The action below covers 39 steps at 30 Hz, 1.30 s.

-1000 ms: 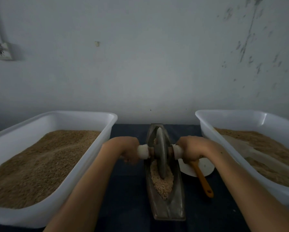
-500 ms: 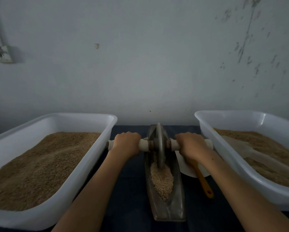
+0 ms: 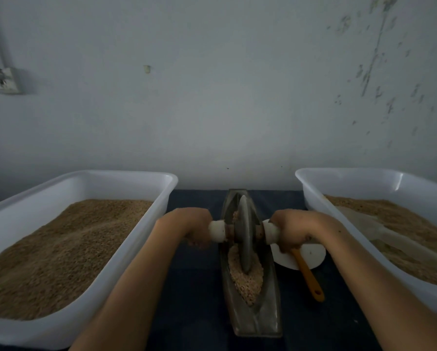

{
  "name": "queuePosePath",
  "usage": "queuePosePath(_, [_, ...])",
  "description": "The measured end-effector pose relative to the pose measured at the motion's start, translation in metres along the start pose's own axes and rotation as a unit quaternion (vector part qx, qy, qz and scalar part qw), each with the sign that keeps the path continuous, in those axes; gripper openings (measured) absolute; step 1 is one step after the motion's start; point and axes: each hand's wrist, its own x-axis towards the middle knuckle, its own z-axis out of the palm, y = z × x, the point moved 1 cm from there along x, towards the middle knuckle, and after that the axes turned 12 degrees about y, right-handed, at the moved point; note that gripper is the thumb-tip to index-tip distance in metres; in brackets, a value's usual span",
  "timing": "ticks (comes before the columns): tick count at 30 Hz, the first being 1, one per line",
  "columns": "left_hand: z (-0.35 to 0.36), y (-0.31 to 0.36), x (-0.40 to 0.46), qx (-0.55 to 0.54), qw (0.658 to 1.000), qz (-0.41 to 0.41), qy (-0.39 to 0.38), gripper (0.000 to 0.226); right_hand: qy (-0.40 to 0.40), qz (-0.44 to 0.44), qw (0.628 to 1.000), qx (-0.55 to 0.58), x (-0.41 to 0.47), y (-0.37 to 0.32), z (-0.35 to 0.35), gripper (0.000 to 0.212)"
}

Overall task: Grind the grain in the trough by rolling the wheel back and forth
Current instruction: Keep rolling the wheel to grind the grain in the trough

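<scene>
Left hand (image 3: 195, 227) wraps white handle (image 3: 217, 231) left of wheel (image 3: 245, 234); right hand (image 3: 289, 230) wraps handle on other side. Wheel upright in trough (image 3: 252, 315), frame centre, on dark worktop (image 3: 194, 295). Crushed grain (image 3: 246, 279) lies in trough's near half. White tubs of grain flank: left tub (image 3: 146, 236), right tub (image 3: 313, 198). Orange-handled tool (image 3: 308, 277) on white plate (image 3: 313, 254).

A dark blue table (image 3: 194, 287) is carrying everything. A metal trough (image 3: 265, 317) is lying at the centre, running from 12 to 6 o'clock. A white tub (image 3: 126, 252) of grain is sitting at 9 o'clock, and a second white tub (image 3: 313, 196) at 3 o'clock. Between trough and right tub, a white plate (image 3: 313, 254) is resting, with an orange-handled utensil (image 3: 308, 277) lying partly on it.
</scene>
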Motion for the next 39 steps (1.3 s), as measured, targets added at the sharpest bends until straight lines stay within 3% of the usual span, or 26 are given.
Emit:
queuePosePath(2, [0.002,0.0,0.003,0.028,0.999,-0.004,0.044,0.036,0.023,0.004,1.0,-0.011,0.001,-0.001,0.001,0.008])
queuePosePath(9, [0.012,0.0,0.005,0.087,0.966,-0.018,0.243,0.023,0.263,-0.007,0.962,-0.069,0.001,-0.01,0.005,0.016])
queuePosePath(13, [0.013,0.004,0.006,0.112,0.956,-0.027,0.27,0.019,0.28,-0.003,0.958,-0.054,0.004,-0.006,0.011,0.009])
queuePosePath(16, [0.011,0.005,0.007,0.127,0.965,-0.023,0.23,0.027,0.251,-0.019,0.966,-0.053,0.005,0.0,0.011,0.014])
queuePosePath(20, [0.006,-0.001,0.003,0.066,0.993,-0.018,0.095,0.039,0.143,-0.034,0.986,-0.072,0.002,-0.002,0.0,0.026])
queuePosePath(23, [0.002,-0.004,-0.002,-0.012,0.999,-0.004,-0.031,0.017,0.075,-0.041,0.994,-0.068,-0.001,-0.004,-0.005,0.013])
queuePosePath(24, [0.001,-0.004,-0.004,-0.021,0.998,0.003,-0.053,0.008,0.061,-0.04,0.995,-0.066,-0.003,-0.004,-0.006,0.013])
queuePosePath(27, [0.0,-0.004,-0.006,-0.029,0.998,0.004,-0.056,0.011,0.064,-0.042,0.995,-0.067,-0.004,-0.005,-0.007,0.014])
queuePosePath(29, [0.001,-0.004,-0.004,-0.031,0.999,-0.005,-0.031,0.019,0.096,-0.038,0.992,-0.068,-0.002,-0.005,-0.005,0.01])
queuePosePath(32, [0.004,-0.001,0.0,0.032,0.996,-0.012,0.08,0.034,0.141,-0.028,0.988,-0.055,-0.003,-0.005,-0.001,0.02])
queuePosePath(36, [0.009,0.004,0.005,0.112,0.964,-0.005,0.241,0.026,0.236,-0.019,0.971,-0.033,-0.003,-0.005,0.005,0.015])
queuePosePath(39, [0.011,0.006,0.008,0.122,0.95,-0.006,0.288,0.019,0.254,-0.003,0.967,-0.013,-0.002,-0.006,0.008,0.016])
